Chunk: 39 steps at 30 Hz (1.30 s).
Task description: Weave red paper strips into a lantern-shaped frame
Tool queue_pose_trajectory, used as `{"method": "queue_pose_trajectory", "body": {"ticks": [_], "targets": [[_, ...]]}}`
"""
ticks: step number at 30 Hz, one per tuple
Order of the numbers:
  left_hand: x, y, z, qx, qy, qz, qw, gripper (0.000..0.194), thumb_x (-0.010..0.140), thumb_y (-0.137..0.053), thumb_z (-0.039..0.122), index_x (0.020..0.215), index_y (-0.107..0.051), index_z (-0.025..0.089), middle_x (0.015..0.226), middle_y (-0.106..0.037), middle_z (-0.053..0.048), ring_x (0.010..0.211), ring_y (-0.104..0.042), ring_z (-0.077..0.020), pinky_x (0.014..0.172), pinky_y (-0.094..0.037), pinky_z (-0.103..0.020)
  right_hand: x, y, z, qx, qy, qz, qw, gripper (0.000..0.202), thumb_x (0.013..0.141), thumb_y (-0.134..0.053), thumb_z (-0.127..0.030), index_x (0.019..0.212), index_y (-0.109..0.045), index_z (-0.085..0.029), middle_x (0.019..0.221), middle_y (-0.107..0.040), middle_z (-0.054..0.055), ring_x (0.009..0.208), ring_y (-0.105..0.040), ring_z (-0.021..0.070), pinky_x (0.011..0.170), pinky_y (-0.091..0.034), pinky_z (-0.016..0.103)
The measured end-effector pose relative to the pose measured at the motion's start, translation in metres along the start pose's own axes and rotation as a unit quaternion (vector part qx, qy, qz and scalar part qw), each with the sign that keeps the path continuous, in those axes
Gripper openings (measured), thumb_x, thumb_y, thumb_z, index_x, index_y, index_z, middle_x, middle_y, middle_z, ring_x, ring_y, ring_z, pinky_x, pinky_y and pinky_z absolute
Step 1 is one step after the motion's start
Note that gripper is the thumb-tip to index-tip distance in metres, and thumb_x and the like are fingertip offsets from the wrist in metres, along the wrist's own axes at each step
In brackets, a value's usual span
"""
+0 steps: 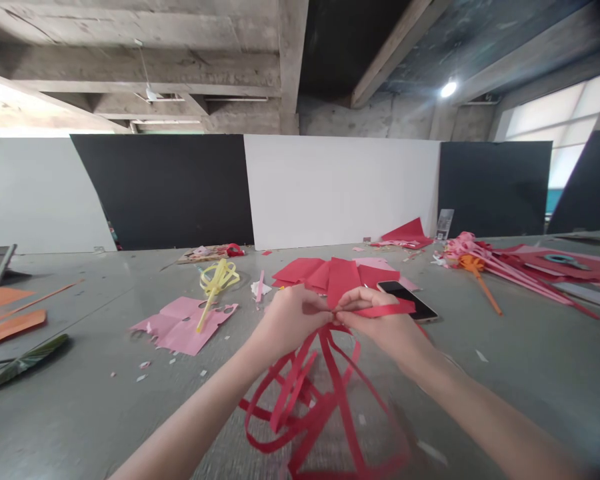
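My left hand (300,312) and my right hand (373,319) meet at the middle of the table, fingertips pinched together. Between them they grip a bundle of red paper strips (330,373), whose loops hang and spread below toward me. One flat red strip end (387,309) sticks out to the right across my right hand. The exact point where the strips join is covered by my fingers. Just beyond my hands lie folded red paper sheets (305,272), with pink paper partly under them. A phone (410,300) rests on the table behind my right hand.
On the left are a yellow paper flower (217,280) on cut pink paper (183,323), orange paper (15,327) and a green leaf (27,360). To the right lie pink paper flowers (465,247), an orange one (475,267) and scissors (566,260). Upright panels (340,193) stand behind.
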<state>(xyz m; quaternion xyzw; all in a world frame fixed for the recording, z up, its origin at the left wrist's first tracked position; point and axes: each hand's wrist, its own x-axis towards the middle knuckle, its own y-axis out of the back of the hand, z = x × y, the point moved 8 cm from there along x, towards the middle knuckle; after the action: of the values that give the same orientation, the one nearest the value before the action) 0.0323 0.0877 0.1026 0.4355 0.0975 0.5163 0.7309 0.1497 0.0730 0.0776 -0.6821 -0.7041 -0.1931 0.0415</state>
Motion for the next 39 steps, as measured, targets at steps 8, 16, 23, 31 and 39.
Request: {"method": "queue_pose_trajectory", "body": {"ticks": [8, 16, 23, 31, 39], "targets": [[-0.002, -0.001, 0.001, 0.030, -0.005, 0.031, 0.999, 0.015, 0.069, -0.052, 0.023, 0.062, -0.064, 0.017, 0.069, -0.060, -0.002, 0.064, -0.052, -0.0134, 0.062, -0.039, -0.026, 0.002, 0.002, 0.005, -0.022, -0.002, 0.016, 1.000, 0.010, 0.066, -0.062, -0.022, 0.073, -0.056, -0.020, 0.075, -0.066, 0.001, 0.074, -0.063, 0.0156, 0.064, -0.049, 0.025], [-0.001, -0.008, -0.010, -0.149, 0.028, -0.066, 0.986, 0.020, 0.071, -0.053, 0.031, 0.075, -0.066, 0.017, 0.072, -0.064, -0.002, 0.066, -0.055, -0.0138, 0.061, -0.041, -0.025, 0.001, 0.007, 0.007, 0.031, 0.000, 0.032, 0.999, 0.009, 0.068, -0.062, -0.024, 0.074, -0.055, -0.022, 0.076, -0.064, -0.001, 0.072, -0.061, 0.0137, 0.061, -0.048, 0.023], [-0.002, -0.008, -0.009, -0.129, 0.036, -0.056, 0.989, 0.021, 0.071, -0.052, 0.031, 0.074, -0.066, 0.016, 0.070, -0.064, -0.003, 0.063, -0.055, -0.0138, 0.059, -0.041, -0.025, 0.003, 0.003, 0.005, 0.042, 0.000, 0.020, 0.999, 0.011, 0.067, -0.063, -0.024, 0.074, -0.055, -0.021, 0.076, -0.063, 0.000, 0.076, -0.060, 0.0145, 0.067, -0.048, 0.025], [-0.002, -0.002, -0.005, -0.088, 0.028, -0.001, 0.996, 0.019, 0.071, -0.051, 0.029, 0.074, -0.067, 0.019, 0.071, -0.065, -0.002, 0.066, -0.056, -0.0138, 0.060, -0.042, -0.025, 0.003, 0.009, 0.005, 0.047, -0.013, 0.049, 0.998, 0.010, 0.066, -0.063, -0.022, 0.072, -0.055, -0.021, 0.074, -0.063, 0.000, 0.074, -0.061, 0.0138, 0.068, -0.048, 0.025], [-0.013, 0.011, 0.018, 0.031, -0.014, 0.110, 0.993, 0.014, 0.070, -0.053, 0.022, 0.069, -0.067, 0.022, 0.065, -0.059, 0.000, 0.061, -0.051, -0.0119, 0.058, -0.039, -0.024, 0.002, 0.013, 0.010, 0.037, -0.019, 0.081, 0.996, 0.010, 0.065, -0.064, -0.024, 0.072, -0.056, -0.021, 0.072, -0.064, 0.001, 0.072, -0.061, 0.0149, 0.064, -0.049, 0.025]]}}
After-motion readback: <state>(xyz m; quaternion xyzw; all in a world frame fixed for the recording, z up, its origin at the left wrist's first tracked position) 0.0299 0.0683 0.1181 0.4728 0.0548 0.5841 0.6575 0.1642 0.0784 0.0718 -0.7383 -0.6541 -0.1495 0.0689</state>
